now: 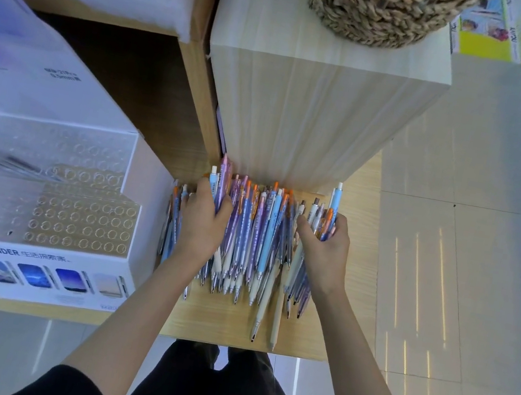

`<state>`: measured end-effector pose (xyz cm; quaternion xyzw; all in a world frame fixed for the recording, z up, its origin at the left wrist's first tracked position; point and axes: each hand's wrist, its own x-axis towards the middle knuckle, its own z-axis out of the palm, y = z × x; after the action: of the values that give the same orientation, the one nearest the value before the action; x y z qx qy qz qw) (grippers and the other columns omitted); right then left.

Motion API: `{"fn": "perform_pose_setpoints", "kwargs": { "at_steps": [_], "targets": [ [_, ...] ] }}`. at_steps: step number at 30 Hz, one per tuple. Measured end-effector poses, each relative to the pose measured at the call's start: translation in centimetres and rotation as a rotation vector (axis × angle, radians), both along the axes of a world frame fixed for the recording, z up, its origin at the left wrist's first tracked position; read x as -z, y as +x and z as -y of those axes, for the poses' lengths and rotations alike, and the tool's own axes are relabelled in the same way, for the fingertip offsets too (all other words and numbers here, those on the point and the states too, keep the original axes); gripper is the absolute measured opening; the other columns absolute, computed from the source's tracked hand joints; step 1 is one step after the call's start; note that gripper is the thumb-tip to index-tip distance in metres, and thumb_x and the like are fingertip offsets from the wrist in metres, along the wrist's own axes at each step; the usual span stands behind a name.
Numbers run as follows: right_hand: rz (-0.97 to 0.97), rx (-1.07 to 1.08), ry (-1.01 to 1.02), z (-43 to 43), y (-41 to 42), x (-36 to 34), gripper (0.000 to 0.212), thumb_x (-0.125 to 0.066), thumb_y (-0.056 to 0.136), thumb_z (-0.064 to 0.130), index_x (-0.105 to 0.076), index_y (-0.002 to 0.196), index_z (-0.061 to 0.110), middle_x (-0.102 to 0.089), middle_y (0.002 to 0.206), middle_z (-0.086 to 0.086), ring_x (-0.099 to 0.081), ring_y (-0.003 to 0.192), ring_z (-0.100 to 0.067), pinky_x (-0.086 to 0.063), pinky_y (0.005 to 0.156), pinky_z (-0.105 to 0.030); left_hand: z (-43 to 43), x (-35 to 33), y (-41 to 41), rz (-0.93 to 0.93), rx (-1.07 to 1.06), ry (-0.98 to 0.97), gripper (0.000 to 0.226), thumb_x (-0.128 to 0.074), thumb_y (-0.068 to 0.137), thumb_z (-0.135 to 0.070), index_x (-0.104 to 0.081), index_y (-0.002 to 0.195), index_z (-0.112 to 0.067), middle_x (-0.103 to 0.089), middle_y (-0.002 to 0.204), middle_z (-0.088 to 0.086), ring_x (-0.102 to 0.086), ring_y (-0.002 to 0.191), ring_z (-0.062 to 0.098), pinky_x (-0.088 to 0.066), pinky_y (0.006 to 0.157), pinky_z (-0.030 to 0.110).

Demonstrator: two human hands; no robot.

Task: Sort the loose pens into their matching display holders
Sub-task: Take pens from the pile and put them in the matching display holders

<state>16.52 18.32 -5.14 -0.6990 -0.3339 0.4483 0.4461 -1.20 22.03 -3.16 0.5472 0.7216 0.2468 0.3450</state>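
Where loose pens (256, 242) lie heaped toward the back edge of the wooden shelf (223, 323), the left hand (204, 222) grips purple ones and the right hand (326, 249) clasps several more.

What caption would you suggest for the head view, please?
The left hand and right hand each grip a bunch from the loose pens piled on the wooden shelf, display holders alongside.

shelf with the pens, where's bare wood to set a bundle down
Bare shelf lies in front of the pens, up to the front edge, plus a narrower strip right of the right hand. Crowded: pens fill from there to the left hand, back to the pale wooden box; the display holder sits close left.
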Motion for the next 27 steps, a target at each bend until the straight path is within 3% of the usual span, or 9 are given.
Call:
{"fn": "perform_pose_setpoints", "kwargs": {
  "at_steps": [3, 5, 9, 12, 14, 16, 18, 22, 27],
  "targets": [
    [-0.011, 0.003, -0.003, 0.1, -0.1, -0.4, 0.019, -0.069, 0.085, 0.029, -0.054, 0.097, 0.03, -0.065, 0.084, 0.008, -0.064, 0.078, -0.008, -0.053, 0.073, -0.026, 0.2, -0.5, 0.3, 0.137, -0.011, 0.011, 0.011, -0.044, 0.099, -0.012, -0.038, 0.108, -0.011, -0.05, 0.077, 0.004, -0.05, 0.067, 0.021, -0.044, 0.057, 0.034],
    [-0.025, 0.004, -0.007, 0.1, -0.3, -0.7, 0.02, -0.069, 0.085, 0.03, -0.054, 0.099, 0.029, -0.066, 0.086, 0.008, -0.065, 0.08, -0.009, -0.053, 0.075, -0.026, 0.4, -0.8, 0.3, 0.204, -0.025, 0.026, 0.012, -0.043, 0.099, -0.013, -0.034, 0.106, -0.017, -0.05, 0.079, 0.0, -0.053, 0.068, 0.02, -0.046, 0.058, 0.033],
    [-0.051, -0.006, 0.017, 0.1, -0.6, -1.6, 0.018, -0.069, 0.085, 0.026, -0.056, 0.096, 0.028, -0.065, 0.078, 0.016, -0.061, 0.07, 0.0, -0.047, 0.063, -0.013, 0.6, -1.2, 0.2, 0.34, -0.057, 0.042, 0.017, -0.043, 0.099, -0.011, -0.035, 0.111, -0.02, -0.048, 0.082, -0.006, -0.053, 0.069, 0.007, -0.053, 0.063, 0.032],
    [-0.105, -0.028, 0.005, 0.3, -1.0, -2.5, 0.018, -0.07, 0.085, 0.022, -0.057, 0.096, 0.028, -0.067, 0.081, 0.009, -0.065, 0.075, -0.01, -0.053, 0.068, -0.022, 0.5, -1.4, -0.4, 0.463, -0.091, 0.032, 0.018, -0.049, 0.097, -0.013, -0.043, 0.113, -0.017, -0.051, 0.081, -0.005, -0.055, 0.06, -0.003, -0.047, 0.051, 0.016],
    [-0.149, -0.049, -0.002, 0.4, -1.4, -3.2, 0.02, -0.071, 0.084, 0.019, -0.058, 0.096, 0.029, -0.067, 0.085, 0.001, -0.067, 0.08, -0.02, -0.056, 0.072, -0.03, 0.4, -1.7, -0.7, 0.628, -0.144, -0.026, 0.018, -0.053, 0.096, -0.013, -0.049, 0.11, -0.022, -0.054, 0.074, -0.007, -0.051, 0.057, 0.003, -0.042, 0.047, 0.016],
    [-0.197, -0.105, -0.022, 0.5, -1.9, -4.0, 0.024, -0.073, 0.083, 0.018, -0.059, 0.098, 0.029, -0.068, 0.083, 0.004, -0.067, 0.078, -0.016, -0.056, 0.074, -0.033, 0.4, -2.2, -0.9, 0.799, -0.188, -0.093, 0.02, -0.055, 0.094, -0.01, -0.051, 0.107, -0.026, -0.055, 0.067, -0.009, -0.047, 0.054, 0.006, -0.04, 0.044, 0.018],
    [-0.255, -0.213, -0.061, 0.8, -2.6, -4.8, 0.035, -0.077, 0.079, 0.022, -0.059, 0.109, 0.028, -0.07, 0.085, 0.013, -0.066, 0.082, -0.005, -0.051, 0.078, -0.029, 0.6, -2.9, -0.8, 0.965, -0.207, -0.129, 0.023, -0.054, 0.094, -0.007, -0.052, 0.108, -0.025, -0.056, 0.069, -0.007, -0.048, 0.052, 0.005, -0.041, 0.044, 0.019],
    [-0.302, -0.298, -0.226, 2.6, -4.4, -5.5, 0.106, -0.087, 0.054, 0.054, -0.038, 0.143, 0.022, -0.051, 0.137, 0.004, -0.049, 0.124, -0.017, -0.039, 0.106, -0.038, 0.5, -4.5, -1.0, 1.199, -0.241, -0.119, 0.021, -0.052, 0.096, -0.008, -0.051, 0.108, -0.025, -0.056, 0.064, -0.006, -0.052, 0.053, 0.006, -0.048, 0.048, 0.021],
    [-0.26, -0.28, -0.221, 4.9, -6.2, -6.8, 0.104, -0.087, 0.054, 0.048, -0.038, 0.142, 0.022, -0.053, 0.137, -0.002, -0.052, 0.124, -0.023, -0.04, 0.107, -0.046, 0.9, -6.5, -1.5, 1.325, -0.272, -0.121, 0.028, -0.052, 0.096, -0.009, -0.049, 0.117, -0.026, -0.055, 0.066, -0.003, -0.054, 0.054, 0.007, -0.05, 0.052, 0.022]
  ]
}}
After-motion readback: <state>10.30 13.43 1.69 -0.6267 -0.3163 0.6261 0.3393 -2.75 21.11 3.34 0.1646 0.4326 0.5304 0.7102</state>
